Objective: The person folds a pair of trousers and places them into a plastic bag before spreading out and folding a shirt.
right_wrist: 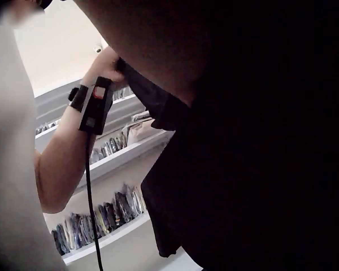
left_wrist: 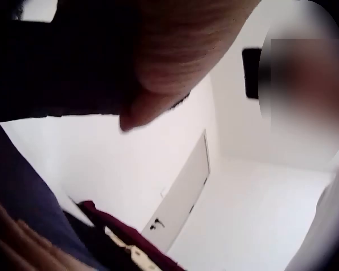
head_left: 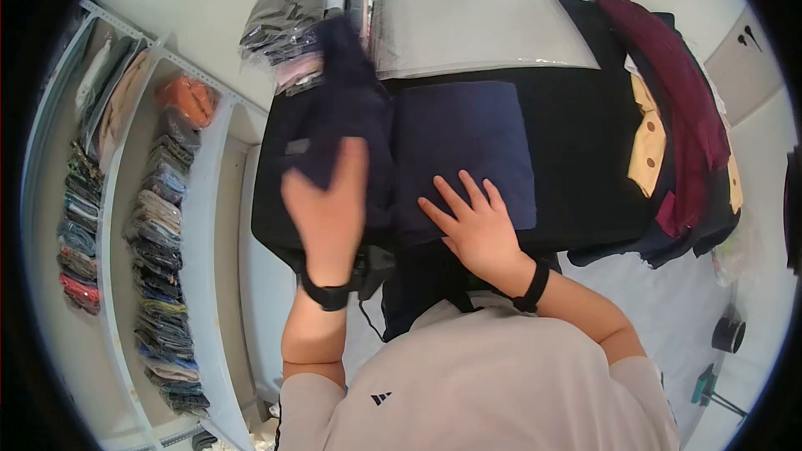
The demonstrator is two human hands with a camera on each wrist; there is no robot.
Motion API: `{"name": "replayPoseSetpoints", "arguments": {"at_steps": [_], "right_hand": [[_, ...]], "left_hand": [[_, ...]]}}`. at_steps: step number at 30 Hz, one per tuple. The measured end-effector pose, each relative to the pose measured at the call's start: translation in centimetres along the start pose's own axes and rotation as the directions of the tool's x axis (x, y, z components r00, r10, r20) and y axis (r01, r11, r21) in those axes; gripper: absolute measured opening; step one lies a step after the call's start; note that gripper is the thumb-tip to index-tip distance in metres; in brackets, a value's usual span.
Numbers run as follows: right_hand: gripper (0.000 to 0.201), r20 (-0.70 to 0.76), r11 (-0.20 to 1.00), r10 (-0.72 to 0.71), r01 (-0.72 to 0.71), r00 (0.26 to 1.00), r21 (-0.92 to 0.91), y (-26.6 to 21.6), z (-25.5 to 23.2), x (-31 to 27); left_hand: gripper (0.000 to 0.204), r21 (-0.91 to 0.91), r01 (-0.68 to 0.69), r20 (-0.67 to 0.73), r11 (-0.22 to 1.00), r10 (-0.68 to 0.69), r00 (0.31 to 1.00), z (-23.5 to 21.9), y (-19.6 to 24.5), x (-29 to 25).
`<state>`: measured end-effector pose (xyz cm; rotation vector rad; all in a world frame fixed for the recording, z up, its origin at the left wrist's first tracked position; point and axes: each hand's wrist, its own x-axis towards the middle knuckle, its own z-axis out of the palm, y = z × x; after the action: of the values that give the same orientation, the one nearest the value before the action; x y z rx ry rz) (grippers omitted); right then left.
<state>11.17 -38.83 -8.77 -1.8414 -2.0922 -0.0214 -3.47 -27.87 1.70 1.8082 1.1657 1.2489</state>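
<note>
A navy garment (head_left: pixel 459 129) lies on the black-covered table, its right part a flat, roughly square panel. My right hand (head_left: pixel 480 230) rests on the near part of that panel with its fingers spread. On the left, my left hand (head_left: pixel 327 205) is blurred and holds a raised part of the garment, a long narrow piece stretching toward the back; a small grey tag shows on it. In the right wrist view dark cloth (right_wrist: pixel 150 96) hangs from the left hand, whose fingertips are hidden by the fabric.
Clear plastic sleeves (head_left: pixel 484 29) lie at the back of the table, beside a stack of bagged clothes (head_left: pixel 292 17). A maroon garment (head_left: pixel 677 108) and a yellow piece with buttons (head_left: pixel 647 146) lie at the right. Shelves of packed clothes (head_left: pixel 163 225) stand at the left.
</note>
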Motion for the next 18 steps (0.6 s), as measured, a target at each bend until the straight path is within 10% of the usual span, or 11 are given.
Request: {"name": "replayPoseSetpoints", "arguments": {"at_steps": [1, 3, 5, 7, 9, 12, 13, 15, 17, 18], "right_hand": [[0.064, 0.020, 1.000, -0.003, 0.003, 1.000, -0.002, 0.0, -0.1, 0.0], [0.052, -0.057, 0.998, -0.030, 0.026, 0.998, -0.053, 0.0, 0.0, -0.1], [0.038, 0.163, 0.984, 0.143, -0.159, 0.976, 0.086, 0.2, 1.3, -0.3], [0.030, 0.188, 0.980, 0.114, -0.141, 0.976, 0.138, 0.7, 2.1, -0.7], [0.034, -0.158, 0.999, 0.032, -0.032, 0.987, 0.003, 0.7, 2.5, -0.8], [0.035, -0.286, 0.998, -0.026, 0.041, 0.958, 0.047, 0.6, 1.7, -0.7], [0.035, -0.285, 0.998, -0.028, 0.043, 0.958, 0.047, 0.7, 0.7, -0.9], [0.044, 0.267, 0.953, -0.119, 0.034, 0.956, 0.301, 1.5, -2.6, -2.0], [0.037, 0.027, 0.850, -0.303, 0.257, 0.953, 0.460, 3.4, -6.0, -2.4], [0.032, 0.155, 0.814, -0.254, 0.124, 0.955, 0.567, 4.6, -8.7, -2.3]], "left_hand": [[0.041, 0.216, -0.085, 0.122, 0.973, 0.059, 0.991, 1.6, 1.8, -0.8], [0.062, 0.143, -0.547, 0.484, 0.825, 0.424, 0.766, 4.2, 0.4, -1.3], [0.062, 0.263, -0.626, 0.721, 0.734, 0.281, 0.633, 6.0, -1.9, -3.1], [0.059, 0.342, -0.670, 0.768, 0.659, 0.215, 0.604, 6.9, -3.2, -3.9], [0.058, 0.322, -0.675, 0.767, 0.664, 0.235, 0.597, 6.7, -3.9, -4.1], [0.056, 0.295, -0.653, 0.755, 0.698, 0.249, 0.606, 5.5, -3.9, -4.2], [0.055, 0.282, -0.633, 0.748, 0.721, 0.248, 0.615, 4.9, -4.0, -4.2], [0.055, 0.266, -0.608, 0.730, 0.748, 0.256, 0.634, 3.6, -4.6, -4.4], [0.054, 0.249, -0.571, 0.708, 0.782, 0.255, 0.658, 2.9, -5.5, -4.6], [0.054, 0.261, -0.576, 0.694, 0.775, 0.263, 0.670, 2.6, -6.1, -4.9]]}}
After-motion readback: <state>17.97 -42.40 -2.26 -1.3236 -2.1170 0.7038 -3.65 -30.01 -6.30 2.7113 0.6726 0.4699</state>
